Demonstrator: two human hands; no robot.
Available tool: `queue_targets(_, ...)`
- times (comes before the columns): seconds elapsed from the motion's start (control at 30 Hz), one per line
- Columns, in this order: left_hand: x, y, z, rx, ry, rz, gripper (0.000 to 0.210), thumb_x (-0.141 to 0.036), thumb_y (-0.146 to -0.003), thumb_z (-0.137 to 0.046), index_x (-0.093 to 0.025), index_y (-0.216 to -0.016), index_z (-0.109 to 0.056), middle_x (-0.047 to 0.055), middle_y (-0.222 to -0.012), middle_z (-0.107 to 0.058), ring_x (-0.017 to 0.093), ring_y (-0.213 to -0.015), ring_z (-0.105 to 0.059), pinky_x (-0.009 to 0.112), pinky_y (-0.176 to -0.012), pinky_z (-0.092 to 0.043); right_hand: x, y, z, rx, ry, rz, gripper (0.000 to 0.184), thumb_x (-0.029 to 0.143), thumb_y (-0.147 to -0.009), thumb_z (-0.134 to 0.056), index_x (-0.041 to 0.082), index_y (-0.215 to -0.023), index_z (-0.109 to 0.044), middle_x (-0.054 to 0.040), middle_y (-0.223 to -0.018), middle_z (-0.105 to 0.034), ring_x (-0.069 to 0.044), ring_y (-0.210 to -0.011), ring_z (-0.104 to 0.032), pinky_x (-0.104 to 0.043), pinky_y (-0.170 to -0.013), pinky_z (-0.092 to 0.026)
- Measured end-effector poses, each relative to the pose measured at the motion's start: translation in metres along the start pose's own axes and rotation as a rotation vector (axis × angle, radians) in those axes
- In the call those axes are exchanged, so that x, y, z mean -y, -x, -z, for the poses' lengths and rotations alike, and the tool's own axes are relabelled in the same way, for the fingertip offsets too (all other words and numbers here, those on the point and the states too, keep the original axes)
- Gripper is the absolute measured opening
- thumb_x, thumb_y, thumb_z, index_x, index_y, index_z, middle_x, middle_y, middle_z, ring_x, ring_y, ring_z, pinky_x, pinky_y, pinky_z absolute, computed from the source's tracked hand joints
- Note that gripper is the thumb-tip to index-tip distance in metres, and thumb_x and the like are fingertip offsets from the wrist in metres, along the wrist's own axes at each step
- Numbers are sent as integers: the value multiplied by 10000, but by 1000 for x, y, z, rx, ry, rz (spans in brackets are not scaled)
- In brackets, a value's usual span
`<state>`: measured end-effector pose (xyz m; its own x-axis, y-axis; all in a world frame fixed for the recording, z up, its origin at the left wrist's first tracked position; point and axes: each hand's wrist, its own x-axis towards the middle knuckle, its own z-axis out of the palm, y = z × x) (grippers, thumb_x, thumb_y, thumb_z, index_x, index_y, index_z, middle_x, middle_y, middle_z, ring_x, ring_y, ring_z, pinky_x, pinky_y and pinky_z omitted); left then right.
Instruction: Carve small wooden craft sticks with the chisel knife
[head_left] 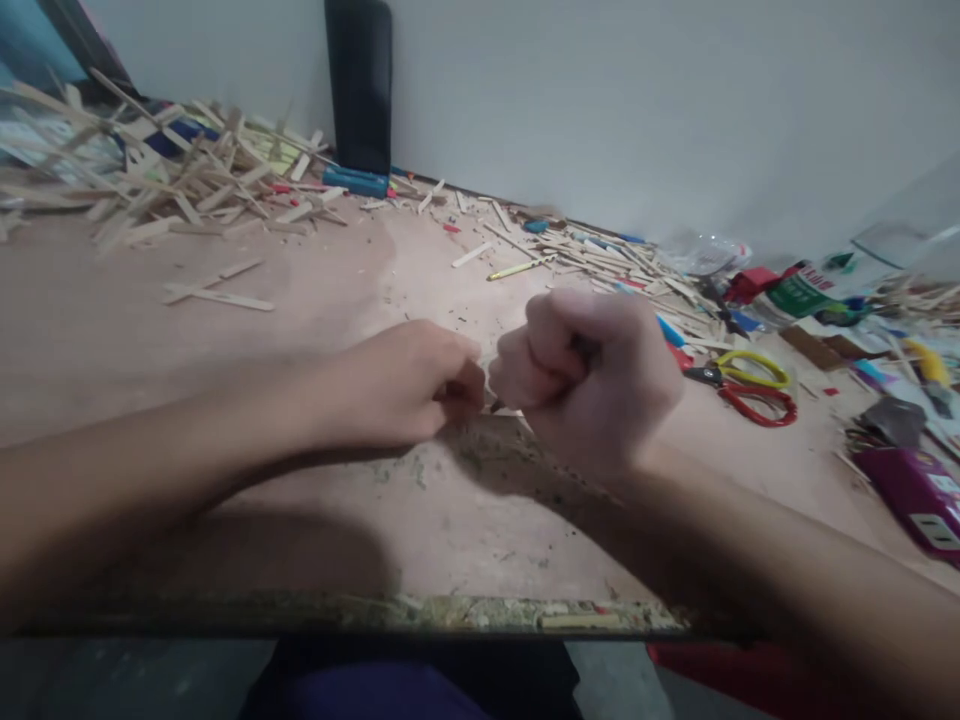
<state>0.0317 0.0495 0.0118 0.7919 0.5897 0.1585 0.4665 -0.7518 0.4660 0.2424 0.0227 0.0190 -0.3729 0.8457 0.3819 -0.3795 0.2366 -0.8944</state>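
Tabletop (pixel 465 545): small dark piece (pixel 496 404) between left hand (pixel 412 385), right hand (pixel 600 375).

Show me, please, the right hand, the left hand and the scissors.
Right hand (pixel 589 375): head view, middle of the fist.
Left hand (pixel 409 380): head view, back of the hand.
Scissors (pixel 716 377): head view, around the pivot.

A small dark tip (pixel 495 405) pokes out near the middle of the picture, in the little gap between the left hand (pixel 409 385) and the right hand (pixel 600 375). It is short and blurry. The rest is hidden, so its full shape cannot be seen. A thin pale bit (pixel 509 411) shows just beside it, low down, under the right hand's curled fingers (pixel 514 375).
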Motion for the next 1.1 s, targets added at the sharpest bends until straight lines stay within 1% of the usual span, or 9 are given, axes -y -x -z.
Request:
queue_targets(0.07, 0, 0, 0, 3, -14, -1, 297, -16, -1014, -739, -235, -935, -923, 4, -955, -886, 178, -875, -802, 269, -838, -554, 2, -7, 9, 40, -19, -43, 752, 603, -1139, -888, 322, -647, -395, 130, -560, -209, -137, -491, -192, -317, -485, -280)
queue_targets(0.2, 1, 2, 0, -1, -29, -18, 275, -65, -1090, -735, -225, -948, -909, 5, -902, -812, 165, -794, -712, 290, -784, -501, 7, -14, 22, 62, -37, -92, 790, 570, -1087, -865, 316, -610, -289, 74, -546, -189, -151, -486, -161, -396, -476, -251)
queue_targets(0.27, 3, 4, 1, -2, -26, -26, 276, -55, -1087, -727, -224, -969, -911, 11, -938, -834, 171, -836, -739, 291, -809, -515, 11, -12, 21, 81, -30, -106, 771, 538, -1091, -858, 304, -616, -297, 66, -555, -199, -156, -506, -191, -392, -504, -249)
queue_targets(0.43, 6, 4, -2, 26, -6, -33, 280, -38, -1075, -734, -224, -1065, -942, 33, -1123, -939, 212, -1066, -865, 302, -951, -594, 23, 5, 9, 139, 29, -117, 732, 431, -1142, -858, 266, -617, -376, 68, -583, -257, -142, -547, -271, -388, -613, -301)
queue_targets(0.57, 5, 2, -3, 31, -25, -34, 285, -12, -1043, -749, -225, -1025, -938, 25, -1080, -937, 207, -1014, -853, 307, -903, -570, 31, 15, 11, 122, 48, -130, 701, 379, -1202, -789, 263, -638, -390, 60, -599, -280, -141, -543, -253, -409, -614, -283)
queue_targets(0.67, 2, 2, -1, 17, -44, -26, 280, 0, -1028, -782, -224, -998, -948, 1, -951, -879, 190, -926, -806, 303, -861, -538, 37, 14, 18, 145, 75, -170, 689, 407, -1215, -795, 266, -642, -440, 57, -609, -301, -143, -544, -242, -411, -604, -314)
queue_targets(0.77, -1, 1, 1, 11, -56, -15, 289, 30, -994, -798, -218, -962, -943, -12, -872, -820, 184, -880, -772, 301, -839, -521, 39, 9, 21, 144, 89, -179, 744, 453, -1189, -856, 250, -642, -392, 66, -594, -278, -129, -548, -274, -377, -607, -339)
queue_targets(0.9, -3, 0, 1, 16, -62, 8, 283, 27, -1018, -807, -215, -964, -943, -5, -915, -845, 184, -903, -789, 296, -851, -534, 37, 5, 16, 150, 76, -178, 820, 505, -1177, -889, 232, -648, -325, 76, -569, -241, -112, -536, -276, -338, -600, -343)
queue_targets(1.1, -6, -3, 1, 37, -68, 51, 259, -14, -1058, -846, -228, -965, -956, 5, -955, -886, 198, -937, -825, 310, -866, -560, 36, 6, 17, 155, 90, -185, 766, 496, -1203, -858, 252, -640, -400, 63, -585, -316, -132, -555, -308, -343, -619, -389)
